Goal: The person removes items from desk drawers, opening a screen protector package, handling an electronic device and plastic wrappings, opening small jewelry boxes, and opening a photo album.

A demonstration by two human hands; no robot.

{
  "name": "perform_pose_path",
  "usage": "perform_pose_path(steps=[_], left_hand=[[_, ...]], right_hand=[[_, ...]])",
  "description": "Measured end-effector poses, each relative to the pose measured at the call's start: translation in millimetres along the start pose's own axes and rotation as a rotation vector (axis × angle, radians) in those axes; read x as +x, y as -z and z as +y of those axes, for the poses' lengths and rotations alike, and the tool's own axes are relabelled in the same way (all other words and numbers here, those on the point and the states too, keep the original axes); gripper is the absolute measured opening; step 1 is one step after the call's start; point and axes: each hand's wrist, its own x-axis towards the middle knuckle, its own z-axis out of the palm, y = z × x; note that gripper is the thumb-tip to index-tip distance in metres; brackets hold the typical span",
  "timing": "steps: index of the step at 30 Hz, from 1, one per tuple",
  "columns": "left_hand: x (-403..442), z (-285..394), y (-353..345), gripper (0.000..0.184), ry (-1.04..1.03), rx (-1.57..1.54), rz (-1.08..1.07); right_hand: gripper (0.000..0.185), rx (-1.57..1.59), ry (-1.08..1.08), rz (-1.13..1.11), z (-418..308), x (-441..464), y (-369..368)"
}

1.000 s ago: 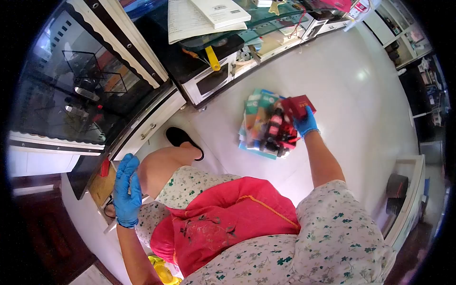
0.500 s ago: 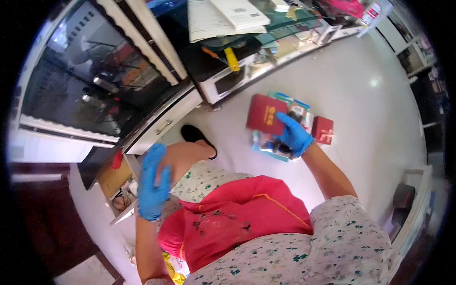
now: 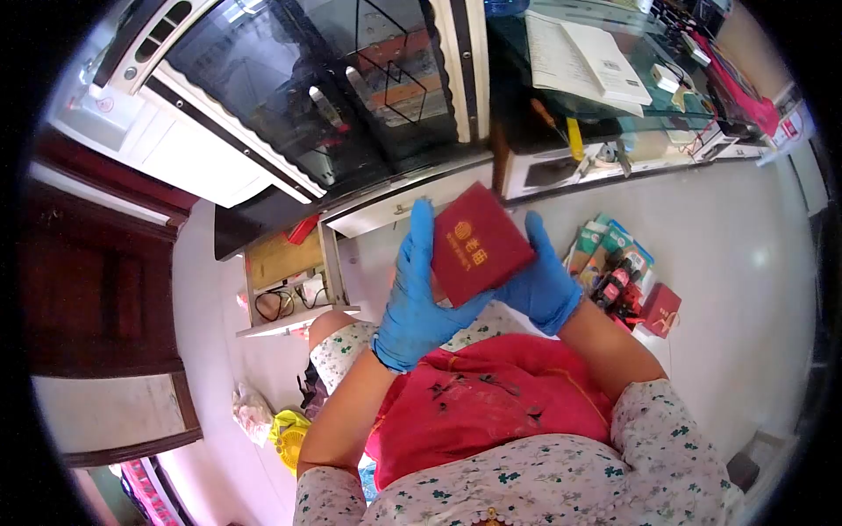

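Observation:
A dark red gift box (image 3: 481,244) with gold lettering on its face is held up before my body, tilted. My left hand (image 3: 421,298), in a blue glove, grips its left and lower edge, thumb underneath. On the box's right side my right hand (image 3: 545,280), gloved the same way, also holds it, with some fingers hidden behind it. To the right on the floor lies a pile of small items (image 3: 618,285), among them cards and dark and red things. A second red box (image 3: 660,309) with a light ribbon rests beside that pile.
An open drawer (image 3: 289,280) with cables and eyeglasses juts out at left, under a glass-door cabinet (image 3: 307,88). At upper right, papers (image 3: 592,61) lie on a glass-topped stand. A yellow bag (image 3: 289,438) sits on the floor at lower left.
The red box has come up and left from over the floor pile to in front of me. My left hand, empty before, now grips it too. My view has turned left.

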Motion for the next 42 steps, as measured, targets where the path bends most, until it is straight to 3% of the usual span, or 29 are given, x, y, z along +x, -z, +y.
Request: perform_pose_path(steps=[2,6,12,16,21,23,26,27,28,29,31,32,33,34,37,39,40,42], left_hand=[[-8,-8,-1,0.109,-0.015,-0.044,0.014],[-16,-11,2,0.105,0.008,-0.006,0.059],[-21,-15,6,0.100,0.128,-0.241,0.037],[-22,-21,14,0.099,0.105,-0.170,0.033],[-3,-18,39,0.095,0.055,-0.028,0.038],[16,0,50,0.083,-0.079,0.050,0.004],[40,19,60,0.075,-0.089,0.039,-0.043],[46,21,60,0.072,-0.107,0.015,-0.096],[52,20,57,0.058,-0.132,0.017,-0.038],[58,20,56,0.058,-0.123,0.019,-0.031],[69,17,54,0.042,-0.182,0.083,-0.044],[75,10,48,0.029,-0.301,0.163,0.070],[76,5,46,0.029,-0.294,0.167,0.074],[78,3,46,0.027,-0.219,0.156,0.010],[80,-10,44,0.026,-0.093,0.127,-0.071],[78,-24,43,0.027,-0.046,0.110,-0.089],[78,-29,45,0.024,-0.035,0.033,0.040],[71,-37,54,0.023,0.081,-0.079,0.200]], right_hand=[[0.066,0.117,-0.037,-0.078,6,4,-1],[0.062,0.030,-0.061,-0.006,11,7,-11],[0.060,-0.025,-0.052,0.034,12,11,-14],[0.059,-0.108,-0.042,0.120,10,13,-16],[0.057,-0.019,-0.141,0.067,9,16,8],[0.056,0.058,-0.172,0.038,12,18,13],[0.059,0.127,-0.208,0.111,17,17,14],[0.057,0.203,-0.207,0.030,18,18,17],[0.054,0.280,-0.203,-0.050,19,18,18],[0.054,0.280,-0.215,-0.048,21,19,16],[0.046,-0.074,-0.191,-0.111,25,21,12],[0.037,-0.221,-0.124,-0.124,31,20,13],[0.037,-0.220,-0.132,-0.127,37,22,13],[0.035,-0.667,0.022,-0.134,42,24,12],[0.029,-0.783,0.034,-0.219,39,23,4],[0.055,-0.521,-0.214,-0.142,34,20,4],[0.055,-0.520,-0.210,-0.143,31,19,2],[0.069,0.194,-0.366,-0.130,24,16,1]])
